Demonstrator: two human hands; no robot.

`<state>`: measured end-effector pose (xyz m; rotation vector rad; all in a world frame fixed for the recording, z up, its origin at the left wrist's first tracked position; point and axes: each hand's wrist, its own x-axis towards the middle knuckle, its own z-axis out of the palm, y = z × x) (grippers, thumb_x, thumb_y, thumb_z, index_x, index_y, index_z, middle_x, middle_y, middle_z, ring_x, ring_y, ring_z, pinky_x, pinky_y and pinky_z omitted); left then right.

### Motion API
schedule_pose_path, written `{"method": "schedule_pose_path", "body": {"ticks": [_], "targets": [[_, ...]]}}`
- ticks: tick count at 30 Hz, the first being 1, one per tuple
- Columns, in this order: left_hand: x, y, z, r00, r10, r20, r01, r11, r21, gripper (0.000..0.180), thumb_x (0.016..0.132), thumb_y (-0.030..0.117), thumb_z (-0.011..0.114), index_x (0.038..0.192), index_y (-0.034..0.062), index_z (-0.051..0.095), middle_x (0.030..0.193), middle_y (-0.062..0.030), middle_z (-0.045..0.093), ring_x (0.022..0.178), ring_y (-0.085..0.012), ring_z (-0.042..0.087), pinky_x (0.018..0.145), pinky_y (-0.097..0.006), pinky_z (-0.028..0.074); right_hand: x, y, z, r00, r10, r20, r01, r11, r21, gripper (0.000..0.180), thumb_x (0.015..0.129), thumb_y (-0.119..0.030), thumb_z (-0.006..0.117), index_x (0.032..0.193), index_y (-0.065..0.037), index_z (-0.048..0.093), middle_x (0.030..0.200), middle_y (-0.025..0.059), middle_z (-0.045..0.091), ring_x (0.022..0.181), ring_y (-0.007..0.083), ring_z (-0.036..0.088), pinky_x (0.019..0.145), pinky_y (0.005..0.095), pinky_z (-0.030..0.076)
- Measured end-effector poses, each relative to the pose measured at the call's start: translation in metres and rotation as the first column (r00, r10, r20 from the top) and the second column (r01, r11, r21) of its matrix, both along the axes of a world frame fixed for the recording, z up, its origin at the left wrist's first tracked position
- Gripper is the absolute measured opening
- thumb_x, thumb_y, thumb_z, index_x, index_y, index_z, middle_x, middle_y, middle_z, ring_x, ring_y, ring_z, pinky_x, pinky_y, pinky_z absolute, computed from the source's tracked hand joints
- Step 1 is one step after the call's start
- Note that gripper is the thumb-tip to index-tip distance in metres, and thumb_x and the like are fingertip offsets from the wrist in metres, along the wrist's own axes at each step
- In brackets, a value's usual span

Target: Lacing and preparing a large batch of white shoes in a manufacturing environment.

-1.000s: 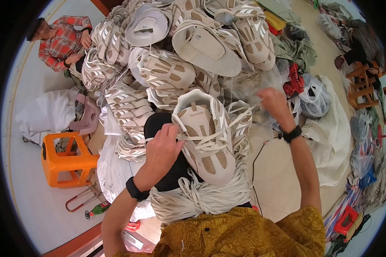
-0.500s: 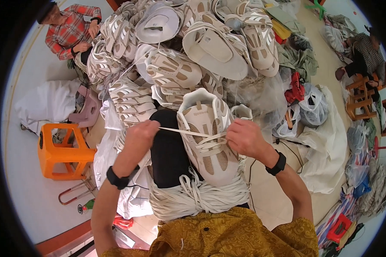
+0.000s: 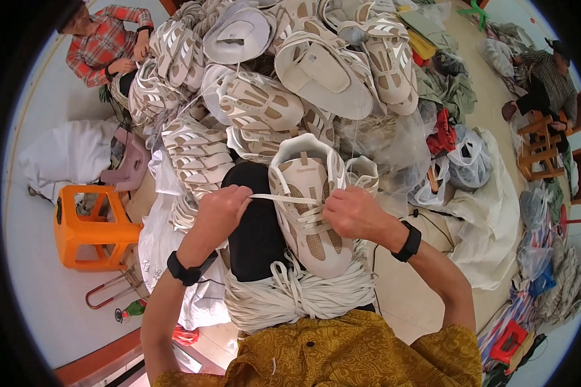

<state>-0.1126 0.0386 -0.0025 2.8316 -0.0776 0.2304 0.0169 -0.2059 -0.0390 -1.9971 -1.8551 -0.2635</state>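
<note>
Here, a person's left hand and right hand each pinch one end of a flat white shoelace, both closed around it and drawn taut across a beige and white sneaker. The sneaker rests on the lap, above a bundle of white laces, with a pile of sneakers beyond.

- Floor: pale, smooth, evenly lit.
- Orange plastic stool at left, pink stool just beyond it.
- Wooden stool at right.
- White sacks and loose cloth heaps lie along both sides.
- Seated person in plaid shirt, upper left.
</note>
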Motion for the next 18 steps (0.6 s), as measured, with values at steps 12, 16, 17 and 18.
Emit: {"method": "schedule_pose_path", "body": {"ticks": [12, 16, 17, 18], "targets": [[-0.008, 0.033, 0.000, 0.997, -0.032, 0.067, 0.024, 0.992, 0.122, 0.006, 0.075, 0.005, 0.054, 0.081, 0.0056, 0.054, 0.065, -0.0090, 0.051, 0.063, -0.0258, 0.055, 0.053, -0.036, 0.044, 0.019, 0.021, 0.002, 0.960, -0.196, -0.199, 0.111, 0.922, -0.372, 0.016, 0.060, -0.014, 0.060, 0.074, -0.006, 0.061, 0.056, 0.0067, 0.055, 0.052, 0.0209, 0.055, 0.049, 0.0310, 0.041], [-0.021, 0.046, -0.002, 0.997, 0.030, 0.065, -0.038, 0.990, 0.137, 0.014, 0.069, 0.000, 0.053, 0.082, 0.0050, 0.055, 0.065, -0.0095, 0.050, 0.063, -0.0260, 0.055, 0.054, -0.036, 0.045, 0.021, -0.025, -0.024, 0.517, -0.253, -0.818, 0.283, 0.952, -0.115, 0.020, 0.060, -0.009, 0.063, 0.079, -0.005, 0.062, 0.059, 0.0084, 0.056, 0.054, 0.0165, 0.055, 0.050, 0.0287, 0.042], [-0.021, 0.045, -0.003, 0.997, 0.053, 0.051, -0.059, 0.989, 0.134, 0.018, 0.066, -0.001, 0.053, 0.083, 0.0048, 0.056, 0.065, -0.0096, 0.051, 0.063, -0.0260, 0.055, 0.054, -0.036, 0.045, 0.022, -0.039, -0.031, 0.258, -0.288, -0.922, 0.404, 0.899, -0.168, 0.021, 0.060, -0.008, 0.063, 0.081, -0.004, 0.061, 0.061, 0.0088, 0.057, 0.056, 0.0151, 0.056, 0.050, 0.0281, 0.042], [-0.022, 0.043, -0.004, 0.997, 0.054, 0.051, -0.060, 0.989, 0.133, 0.018, 0.066, -0.001, 0.053, 0.083, 0.0048, 0.056, 0.065, -0.0096, 0.051, 0.063, -0.0260, 0.055, 0.054, -0.036, 0.045, 0.019, -0.045, -0.037, 0.258, -0.288, -0.922, 0.403, 0.900, -0.168, 0.021, 0.060, -0.008, 0.063, 0.081, -0.004, 0.061, 0.061, 0.0088, 0.057, 0.056, 0.0151, 0.056, 0.050, 0.0281, 0.042]]}}
